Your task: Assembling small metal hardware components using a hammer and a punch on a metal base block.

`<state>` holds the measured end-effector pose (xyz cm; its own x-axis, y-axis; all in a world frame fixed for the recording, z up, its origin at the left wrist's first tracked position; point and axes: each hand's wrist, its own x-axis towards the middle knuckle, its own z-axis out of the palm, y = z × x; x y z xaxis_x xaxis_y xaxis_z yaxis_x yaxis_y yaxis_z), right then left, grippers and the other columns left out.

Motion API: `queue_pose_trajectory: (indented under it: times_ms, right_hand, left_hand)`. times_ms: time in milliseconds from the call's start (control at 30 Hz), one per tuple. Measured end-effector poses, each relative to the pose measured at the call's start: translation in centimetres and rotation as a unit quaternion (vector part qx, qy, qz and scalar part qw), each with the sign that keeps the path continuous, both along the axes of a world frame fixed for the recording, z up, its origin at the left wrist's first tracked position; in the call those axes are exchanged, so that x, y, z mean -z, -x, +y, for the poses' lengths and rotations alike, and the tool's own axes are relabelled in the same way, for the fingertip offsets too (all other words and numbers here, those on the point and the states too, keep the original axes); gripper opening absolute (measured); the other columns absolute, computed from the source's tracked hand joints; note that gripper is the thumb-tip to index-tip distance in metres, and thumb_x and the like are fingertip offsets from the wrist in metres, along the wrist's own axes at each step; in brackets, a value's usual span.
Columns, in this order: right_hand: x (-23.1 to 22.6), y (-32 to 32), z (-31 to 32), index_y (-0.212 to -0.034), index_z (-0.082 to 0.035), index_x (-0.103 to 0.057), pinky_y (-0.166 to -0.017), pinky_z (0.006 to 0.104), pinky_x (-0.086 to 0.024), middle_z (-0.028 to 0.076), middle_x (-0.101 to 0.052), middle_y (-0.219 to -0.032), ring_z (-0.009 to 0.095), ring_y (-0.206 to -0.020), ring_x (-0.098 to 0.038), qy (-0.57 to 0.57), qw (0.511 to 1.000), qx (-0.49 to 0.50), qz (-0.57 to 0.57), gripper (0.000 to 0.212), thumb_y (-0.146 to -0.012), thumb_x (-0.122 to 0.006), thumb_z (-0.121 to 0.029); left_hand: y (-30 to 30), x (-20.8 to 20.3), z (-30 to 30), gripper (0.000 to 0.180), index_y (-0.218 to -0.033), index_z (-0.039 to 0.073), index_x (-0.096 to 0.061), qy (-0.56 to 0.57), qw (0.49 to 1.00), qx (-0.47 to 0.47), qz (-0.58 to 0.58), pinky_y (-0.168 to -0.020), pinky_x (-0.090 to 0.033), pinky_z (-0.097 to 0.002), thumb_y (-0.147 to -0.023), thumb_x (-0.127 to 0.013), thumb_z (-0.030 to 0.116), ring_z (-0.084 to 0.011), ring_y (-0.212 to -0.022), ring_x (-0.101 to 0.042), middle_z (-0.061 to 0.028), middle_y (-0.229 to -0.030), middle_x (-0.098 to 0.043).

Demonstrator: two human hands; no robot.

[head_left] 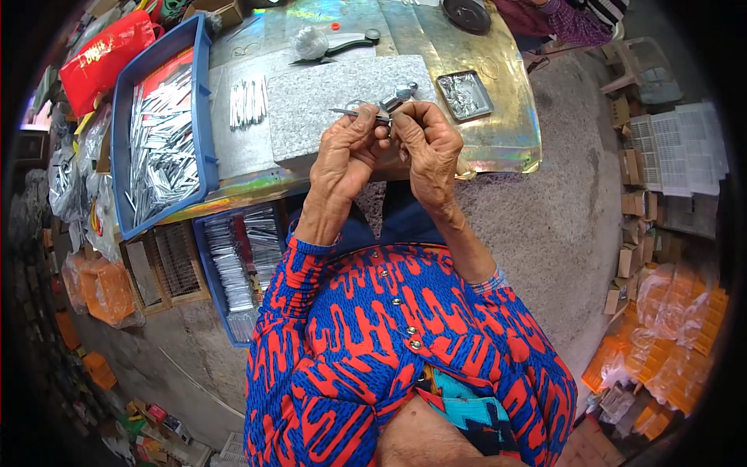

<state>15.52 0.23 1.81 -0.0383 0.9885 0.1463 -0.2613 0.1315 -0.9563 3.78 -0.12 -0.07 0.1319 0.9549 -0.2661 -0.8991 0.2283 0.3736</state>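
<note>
Above the near edge of a grey speckled stone slab, both my hands are close together. My left hand pinches a slim silvery metal piece that pokes out to the left past the fingers. Its exact kind is too small to tell. My right hand has thumb and fingers closed at the other end, where a small dark part shows; what the fingertips grip is mostly hidden. Just beyond the fingers, a shiny metal tool with a rounded head lies on the slab. A row of slim metal pieces lies left of the slab.
Left, a blue tray holds many slim metal pieces. A small dark tray of metal parts sits right. Black-handled pliers and crumpled clear plastic lie beyond. Another blue tray stands below the table. A person's sleeve shows far right.
</note>
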Motion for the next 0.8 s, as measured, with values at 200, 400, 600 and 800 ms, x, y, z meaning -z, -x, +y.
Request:
queue_pose_trajectory:
  times_ms: [200, 400, 600, 800]
  right_hand:
    - [0.3, 0.1, 0.0, -0.084, 0.000, -0.055, -0.045, 0.0149, -0.035, -0.003, -0.053, -0.069, 0.001, -0.054, -0.045, 0.016, 1.000, 0.008, 0.018, 0.009, -0.084, -0.059, -0.009]
    - [0.8, 1.1, 0.0, -0.080, 0.000, -0.053, -0.048, 0.0179, -0.041, 0.002, -0.053, -0.070, 0.005, -0.055, -0.048, -0.073, 0.990, 0.102, -0.060, 0.007, -0.084, -0.057, -0.005]
    - [1.3, 1.0, 0.1, -0.083, 0.000, -0.052, -0.055, 0.0249, -0.043, 0.003, -0.054, -0.069, 0.011, -0.062, -0.052, -0.208, 0.937, 0.163, -0.228, 0.007, -0.081, -0.058, -0.002]
    - [0.7, 1.9, -0.1, -0.079, 0.001, -0.052, -0.055, 0.0254, -0.042, 0.004, -0.054, -0.069, 0.011, -0.061, -0.050, -0.128, 0.962, 0.158, -0.185, 0.008, -0.080, -0.059, -0.002]
  left_hand:
    - [-0.3, 0.1, -0.1, 0.014, -0.090, -0.002, -0.054, 0.008, 1.000, 0.000, -0.017, -0.058, -0.049, -0.0256, -0.083, -0.059, 0.009, -0.0155, -0.067, -0.057, -0.0070, -0.078, -0.057]
    - [-1.0, -0.2, -0.3, 0.015, -0.089, 0.000, -0.053, 0.018, 0.999, -0.038, 0.004, -0.059, -0.050, -0.0263, -0.082, -0.061, 0.010, -0.0148, -0.067, -0.057, -0.0068, -0.077, -0.057]
    - [-1.6, 0.3, -0.6, 0.016, -0.089, 0.001, -0.053, -0.034, 0.990, -0.114, 0.079, -0.054, -0.050, -0.0254, -0.080, -0.063, 0.009, -0.0135, -0.064, -0.057, -0.0057, -0.076, -0.057]
    - [-1.8, -0.1, -0.8, 0.013, -0.087, 0.000, -0.056, -0.096, 0.953, -0.193, 0.212, -0.054, -0.049, -0.0230, -0.079, -0.063, 0.006, -0.0116, -0.062, -0.056, -0.0046, -0.075, -0.058]
